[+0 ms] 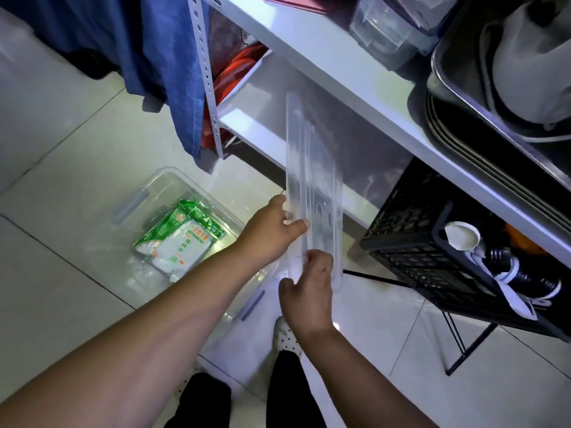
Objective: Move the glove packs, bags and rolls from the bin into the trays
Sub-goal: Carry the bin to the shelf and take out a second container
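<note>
The green-and-white glove packs (182, 239) lie piled in the clear plastic bin (160, 177), which sits on the floor at the lower left centre of the frame. Its pale blue handles show on its far and near sides. Other clear wrapped items lie under the packs, too blurred to name.

Just right of the bin, both hands hold a clear ribbed plastic piece (312, 168) up on edge. Whether it is a lid or a shallow tray I cannot tell. The left hand (272, 230) pinches its left edge, thumb on the near face. The right hand (309, 291) curls round its lower end.

Below the hands a white perforated shoe (285, 335) and dark trouser legs stand on the floor (61, 149), which is pale glossy tile with thin dark joints.

A white metal shelf unit (340, 66) runs diagonally across the upper right. On its upper board stand a stack of metal trays (463, 143) and a clear container (383, 29). Under it, at the right, a black lattice crate (417, 230) holds dark bottles and white items. A blue cloth (160, 57) hangs at the upper left beside the perforated post, with an orange hose (241, 72) coiled behind it.
</note>
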`<state>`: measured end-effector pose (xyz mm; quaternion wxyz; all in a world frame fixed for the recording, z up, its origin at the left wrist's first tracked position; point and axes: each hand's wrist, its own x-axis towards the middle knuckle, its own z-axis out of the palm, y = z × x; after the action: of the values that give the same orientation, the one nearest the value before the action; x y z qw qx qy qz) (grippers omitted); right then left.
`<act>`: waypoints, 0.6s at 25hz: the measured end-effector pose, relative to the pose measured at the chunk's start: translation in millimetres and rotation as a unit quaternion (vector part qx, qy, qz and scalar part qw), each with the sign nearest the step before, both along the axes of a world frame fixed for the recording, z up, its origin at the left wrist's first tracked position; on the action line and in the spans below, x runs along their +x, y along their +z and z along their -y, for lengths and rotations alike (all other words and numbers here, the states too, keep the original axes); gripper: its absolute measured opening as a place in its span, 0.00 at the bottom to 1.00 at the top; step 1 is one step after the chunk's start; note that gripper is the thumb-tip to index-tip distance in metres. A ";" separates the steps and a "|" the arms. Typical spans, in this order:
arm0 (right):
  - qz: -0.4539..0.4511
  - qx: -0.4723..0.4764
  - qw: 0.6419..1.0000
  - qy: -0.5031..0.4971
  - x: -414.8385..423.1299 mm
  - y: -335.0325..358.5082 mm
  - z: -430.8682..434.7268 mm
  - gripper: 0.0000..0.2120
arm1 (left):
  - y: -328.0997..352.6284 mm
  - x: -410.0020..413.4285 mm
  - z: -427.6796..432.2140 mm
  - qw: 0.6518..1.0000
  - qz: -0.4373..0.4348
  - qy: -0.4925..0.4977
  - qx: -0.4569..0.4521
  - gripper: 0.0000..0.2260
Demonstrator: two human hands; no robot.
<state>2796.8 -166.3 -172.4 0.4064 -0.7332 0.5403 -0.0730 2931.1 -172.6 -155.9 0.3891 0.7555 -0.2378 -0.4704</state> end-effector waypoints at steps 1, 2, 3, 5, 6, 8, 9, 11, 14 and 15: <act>-0.001 -0.006 0.999 0.044 1.4 -4.0 -10.0 0.20 | -4.6 2.5 -3.0 0.997 -0.048 0.052 0.014 0.30; -0.002 -0.005 0.996 0.094 1.6 -7.8 -18.3 0.21 | -10.0 5.8 -9.0 0.991 -0.081 0.101 0.023 0.29; 0.003 0.009 0.990 0.141 -0.3 -11.6 -23.1 0.23 | -14.8 9.7 -17.1 0.985 -0.096 0.139 0.034 0.25; 0.029 0.069 0.982 0.175 -6.9 -17.6 -22.4 0.22 | -24.2 21.4 -40.8 0.973 -0.103 0.200 0.051 0.12; 0.030 0.080 0.985 0.151 -11.8 -23.8 -16.6 0.19 | -28.4 29.5 -54.9 0.965 -0.115 0.233 0.046 0.09; -0.034 0.046 0.996 0.074 -21.8 -41.7 4.5 0.17 | -35.8 48.7 -87.8 0.944 -0.159 0.287 0.023 0.10; -0.095 0.025 0.993 0.057 -26.0 -51.6 17.0 0.18 | -38.5 57.4 -106.2 0.936 -0.180 0.302 0.015 0.10; -0.203 0.027 0.977 0.058 -28.0 -72.9 37.3 0.21 | -45.1 69.6 -144.0 0.926 -0.210 0.315 0.011 0.09; -0.215 0.140 0.966 0.030 -14.2 -104.5 49.2 0.26 | -66.6 70.5 -194.8 0.907 -0.250 0.339 0.008 0.09; -0.198 0.172 0.965 0.025 -4.4 -115.4 48.7 0.25 | -77.1 69.0 -210.3 0.898 -0.258 0.357 0.010 0.08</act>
<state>2792.4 -215.0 -287.9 0.4128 -0.6657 0.5957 0.1776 3000.1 37.6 -233.0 0.5706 0.6460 0.1611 -0.4807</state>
